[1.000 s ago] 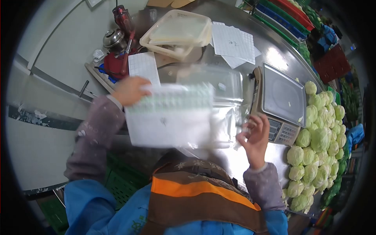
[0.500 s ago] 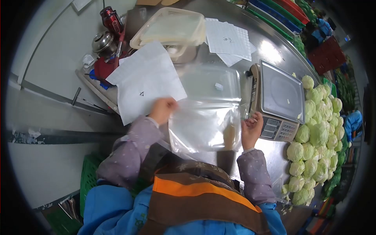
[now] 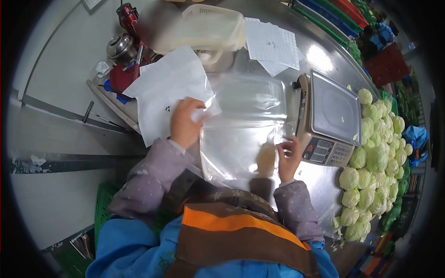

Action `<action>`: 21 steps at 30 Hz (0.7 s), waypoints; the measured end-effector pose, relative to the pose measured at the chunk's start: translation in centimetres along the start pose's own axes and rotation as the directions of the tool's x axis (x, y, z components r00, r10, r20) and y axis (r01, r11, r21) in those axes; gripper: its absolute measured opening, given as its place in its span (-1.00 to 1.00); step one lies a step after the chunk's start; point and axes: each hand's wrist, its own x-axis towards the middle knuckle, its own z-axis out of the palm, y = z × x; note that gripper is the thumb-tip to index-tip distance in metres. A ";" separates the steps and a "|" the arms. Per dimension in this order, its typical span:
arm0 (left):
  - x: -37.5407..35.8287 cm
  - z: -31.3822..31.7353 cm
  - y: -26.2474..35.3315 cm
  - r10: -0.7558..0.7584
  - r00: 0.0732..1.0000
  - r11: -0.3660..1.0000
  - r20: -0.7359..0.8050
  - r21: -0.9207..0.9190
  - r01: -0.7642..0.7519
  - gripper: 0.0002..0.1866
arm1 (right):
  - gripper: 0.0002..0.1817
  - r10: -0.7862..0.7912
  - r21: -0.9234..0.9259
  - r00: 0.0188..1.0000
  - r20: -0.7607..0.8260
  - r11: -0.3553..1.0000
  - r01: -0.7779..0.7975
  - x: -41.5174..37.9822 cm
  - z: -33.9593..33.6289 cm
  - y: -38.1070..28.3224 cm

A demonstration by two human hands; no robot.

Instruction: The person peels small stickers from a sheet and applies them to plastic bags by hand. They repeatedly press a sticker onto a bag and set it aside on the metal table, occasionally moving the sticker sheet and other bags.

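A stack of clear plastic bags (image 3: 232,150) lies flat on the steel table before me, its surface shiny with reflections. My left hand (image 3: 185,123) is over the bags' left edge and the lower right of a white paper sheet (image 3: 167,88) with a handwritten mark. Its thumb and curled fingers are apart; a whitish blur beside the fingertips cannot be made out. My right hand (image 3: 288,157) is at the bags' right edge, its fingers bent together on the clear film. Just right of that hand stands a digital scale (image 3: 334,104) with a metal pan.
Many cabbages (image 3: 378,157) are piled right of the scale. More paper sheets (image 3: 269,44) and a cream plastic basket (image 3: 213,28) lie at the back. A metal pot (image 3: 121,48) and a red flask (image 3: 127,17) stand back left, near a blurred dark shape.
My left hand has moved up and left, its thumb and fingers parting. My right hand has shifted slightly left and down along the bags' edge. A blurred dark shape has appeared by the basket.
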 end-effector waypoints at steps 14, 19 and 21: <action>-3.6 2.2 -4.7 0.247 0.771 0.858 0.587 0.237 -0.455 -0.89 | -0.70 -0.169 -0.163 0.973 0.160 0.967 0.195 -0.6 0.4 5.8; -3.6 3.3 -4.1 -0.034 0.578 0.758 0.815 0.399 -0.517 -0.86 | -0.63 0.058 -0.357 0.998 0.029 0.933 -0.044 -0.1 2.2 2.4; -2.0 3.3 -4.6 -0.053 0.509 0.838 0.859 0.316 -0.445 -0.89 | -0.65 -0.045 -0.235 0.994 -0.099 0.972 0.020 0.6 0.6 4.3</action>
